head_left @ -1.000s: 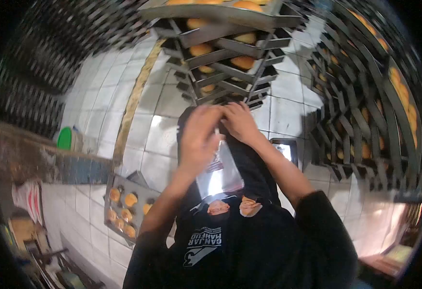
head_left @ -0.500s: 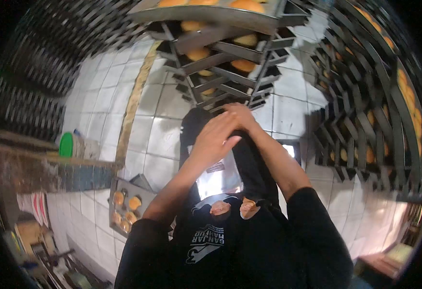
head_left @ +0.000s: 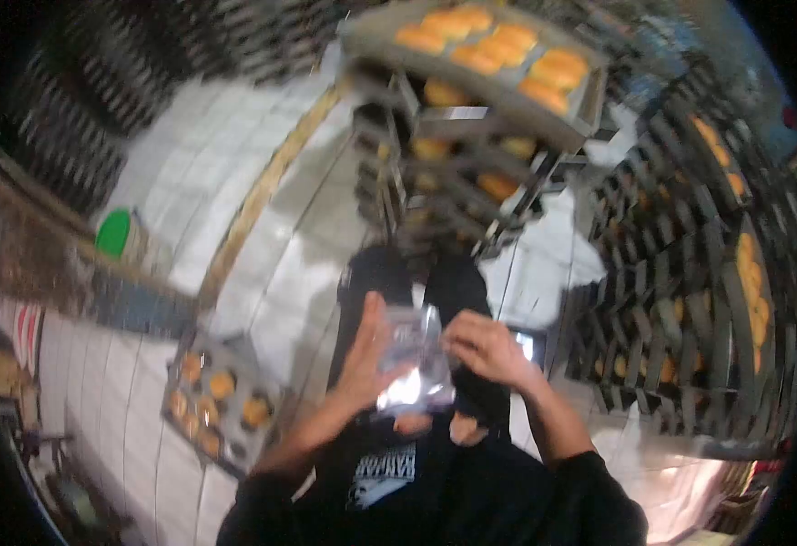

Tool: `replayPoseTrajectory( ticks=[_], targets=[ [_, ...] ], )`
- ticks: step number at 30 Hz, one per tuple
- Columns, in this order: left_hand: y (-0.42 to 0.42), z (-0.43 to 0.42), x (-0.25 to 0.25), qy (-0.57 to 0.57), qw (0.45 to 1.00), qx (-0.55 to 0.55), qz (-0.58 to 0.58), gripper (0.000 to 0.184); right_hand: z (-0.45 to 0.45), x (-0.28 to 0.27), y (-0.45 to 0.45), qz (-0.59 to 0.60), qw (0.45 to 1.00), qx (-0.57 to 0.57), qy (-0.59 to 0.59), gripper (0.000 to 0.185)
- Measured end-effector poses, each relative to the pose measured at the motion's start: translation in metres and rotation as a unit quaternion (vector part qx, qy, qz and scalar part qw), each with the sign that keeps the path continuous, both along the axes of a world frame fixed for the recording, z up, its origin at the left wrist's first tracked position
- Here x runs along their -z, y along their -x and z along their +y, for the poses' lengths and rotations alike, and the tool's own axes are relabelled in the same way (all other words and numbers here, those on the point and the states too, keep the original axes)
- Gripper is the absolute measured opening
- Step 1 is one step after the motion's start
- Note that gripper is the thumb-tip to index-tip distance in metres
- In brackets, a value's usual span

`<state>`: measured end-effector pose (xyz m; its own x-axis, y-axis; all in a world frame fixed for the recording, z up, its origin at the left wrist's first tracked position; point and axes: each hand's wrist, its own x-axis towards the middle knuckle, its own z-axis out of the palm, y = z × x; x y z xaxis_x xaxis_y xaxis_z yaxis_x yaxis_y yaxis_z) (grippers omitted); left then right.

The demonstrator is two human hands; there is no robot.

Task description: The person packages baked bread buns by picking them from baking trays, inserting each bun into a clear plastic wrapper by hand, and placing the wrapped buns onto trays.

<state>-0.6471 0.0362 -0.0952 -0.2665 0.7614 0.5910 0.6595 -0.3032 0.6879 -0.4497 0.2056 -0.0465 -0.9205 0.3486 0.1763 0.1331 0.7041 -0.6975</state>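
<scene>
A stack of clear plastic bags or a single clear plastic bag (head_left: pixel 409 359) lies over my lap, shining with reflected light; I cannot tell which. My left hand (head_left: pixel 360 364) is at its left side, fingers stretched upward along the edge and thumb across the plastic. On the other side, my right hand (head_left: pixel 489 348) has its fingers bent and pinched at the bag's upper right edge. Motion blurs the fingertips. Two round openings in the black clothing or patches (head_left: pixel 465 428) show below the bag; what they are is unclear.
Ahead stands a stack of baking trays, its top tray (head_left: pixel 471 77) bearing several golden buns (head_left: pixel 498 47). More stacked trays (head_left: pixel 662 300) rise at the right and far left. A tray of round buns (head_left: pixel 234 405) sits on the white tiled floor at left, near a green-lidded tub (head_left: pixel 114 233).
My hands, overlapped on my lap before, have moved apart and nearer to me, one on each side of the plastic. The view has shifted, showing more of the top tray.
</scene>
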Motion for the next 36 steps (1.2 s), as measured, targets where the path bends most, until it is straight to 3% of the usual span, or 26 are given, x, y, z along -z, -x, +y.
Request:
replayPoseTrajectory(
  ticks=[1, 2, 3, 4, 5, 6, 8, 9, 13, 16, 20, 22, 24, 25, 26, 27, 29, 30, 33, 34, 36],
  targets=[
    [-0.011, 0.008, -0.009, 0.017, 0.916, 0.115, -0.383, 0.093, 0.009, -0.029, 0.006, 0.001, 0.999, -0.018, 0.028, 0.021],
    [0.006, 0.017, 0.003, 0.119, 0.830, 0.223, -0.497, 0.071, 0.022, -0.059, 0.017, -0.014, 0.998, -0.055, 0.007, 0.018],
    [0.030, 0.024, 0.009, 0.192, 0.930, 0.217, -0.225, 0.046, 0.033, -0.087, 0.025, -0.034, 0.995, -0.093, -0.013, 0.015],
    [0.041, 0.030, 0.002, 0.337, 0.880, 0.211, -0.259, 0.030, 0.053, -0.114, 0.034, -0.045, 0.990, -0.127, -0.040, 0.018],
    [0.036, 0.039, -0.022, 0.341, 0.794, 0.209, -0.458, 0.028, 0.073, -0.144, 0.048, 0.041, 0.988, -0.112, -0.099, 0.023],
    [0.040, 0.050, -0.011, 0.305, 0.811, 0.201, -0.457, 0.027, 0.102, -0.178, 0.060, 0.082, 0.976, -0.075, -0.189, 0.025],
    [0.054, 0.067, 0.012, 0.239, 0.808, 0.163, -0.513, 0.021, 0.176, -0.232, 0.086, 0.118, 0.976, 0.025, -0.179, 0.024],
    [0.060, 0.073, 0.022, 0.205, 0.803, 0.142, -0.542, 0.019, 0.199, -0.253, 0.096, 0.037, 0.974, 0.116, -0.193, 0.031],
    [0.062, 0.081, 0.041, 0.192, 0.760, 0.097, -0.614, 0.023, 0.310, -0.246, 0.127, -0.284, 0.905, 0.207, -0.239, 0.050],
    [0.062, 0.078, 0.068, 0.165, 0.742, 0.080, -0.645, 0.027, 0.313, -0.239, 0.123, -0.272, 0.912, 0.184, -0.247, 0.064],
    [0.069, 0.078, 0.044, 0.149, 0.746, 0.110, -0.640, 0.030, 0.300, -0.247, 0.101, -0.242, 0.953, 0.167, -0.075, 0.083],
    [0.066, 0.087, 0.035, 0.121, 0.732, 0.059, -0.668, 0.033, 0.284, -0.253, 0.085, -0.207, 0.963, 0.158, -0.076, 0.086],
    [0.076, 0.098, 0.010, 0.132, 0.722, 0.061, -0.677, 0.030, 0.269, -0.266, 0.073, -0.080, 0.983, 0.135, 0.093, 0.084],
    [0.083, 0.103, 0.008, 0.116, 0.686, 0.056, -0.716, 0.031, 0.240, -0.275, 0.071, 0.000, 0.976, 0.200, 0.086, 0.079],
    [0.094, 0.111, 0.011, 0.097, 0.701, 0.060, -0.704, 0.030, 0.225, -0.265, 0.065, 0.105, 0.972, 0.211, 0.017, 0.071],
    [0.102, 0.123, 0.013, 0.090, 0.677, 0.035, -0.729, 0.027, 0.199, -0.257, 0.062, 0.138, 0.971, 0.196, 0.010, 0.072],
    [0.113, 0.138, 0.017, 0.076, 0.642, 0.009, -0.762, 0.023, 0.141, -0.220, 0.066, 0.173, 0.959, 0.157, 0.160, 0.071],
    [0.120, 0.149, 0.024, 0.071, 0.639, 0.013, -0.766, 0.022, 0.107, -0.197, 0.072, 0.116, 0.952, 0.194, 0.204, 0.069],
    [0.120, 0.180, 0.043, 0.089, 0.613, 0.049, -0.783, 0.022, 0.039, -0.084, 0.086, 0.172, 0.982, 0.064, -0.036, 0.052],
    [0.107, 0.182, 0.026, 0.108, 0.632, 0.031, -0.767, 0.023, 0.035, -0.054, 0.083, 0.181, 0.980, 0.026, -0.081, 0.053],
    [0.083, 0.174, -0.017, 0.117, 0.646, 0.063, -0.752, 0.026, 0.060, -0.013, 0.077, 0.199, 0.962, 0.081, -0.167, 0.052]
  ],
)
